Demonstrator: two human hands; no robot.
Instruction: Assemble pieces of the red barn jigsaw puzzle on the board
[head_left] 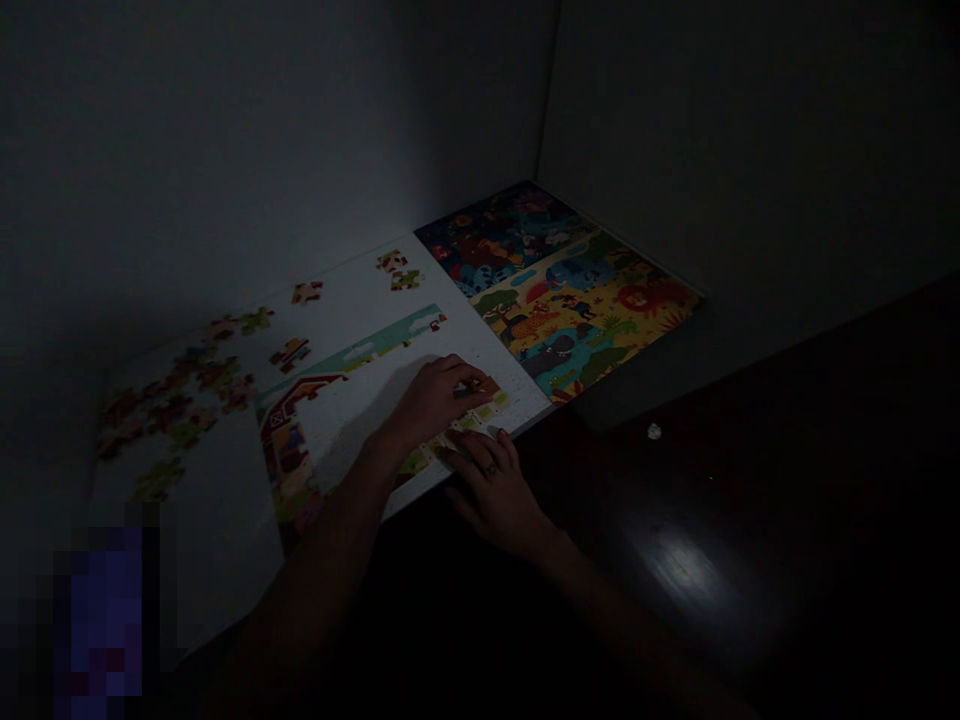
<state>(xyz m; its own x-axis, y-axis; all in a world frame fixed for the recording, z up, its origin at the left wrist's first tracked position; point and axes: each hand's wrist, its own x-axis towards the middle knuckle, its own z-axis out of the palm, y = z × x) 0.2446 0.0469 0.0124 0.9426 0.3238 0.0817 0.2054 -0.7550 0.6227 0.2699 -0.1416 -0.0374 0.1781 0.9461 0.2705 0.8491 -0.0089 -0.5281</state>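
A partly built jigsaw puzzle (300,420) with a red barn and a green upper border lies on a white board (225,540) on the dark floor. My left hand (435,398) rests on the puzzle's lower right corner, its fingers pinching a small brownish puzzle piece (489,385). Just below it, my right hand (495,485), with a ring on one finger, lies flat with the fingertips on the puzzle's bottom edge pieces (469,425). Several loose pieces (180,400) lie scattered on the board to the left.
A finished colourful animal puzzle (562,290) lies to the right, in the corner where two walls meet. More loose pieces (397,270) sit near the board's far edge. A small white scrap (654,431) lies on the dark glossy floor (697,560). The scene is very dim.
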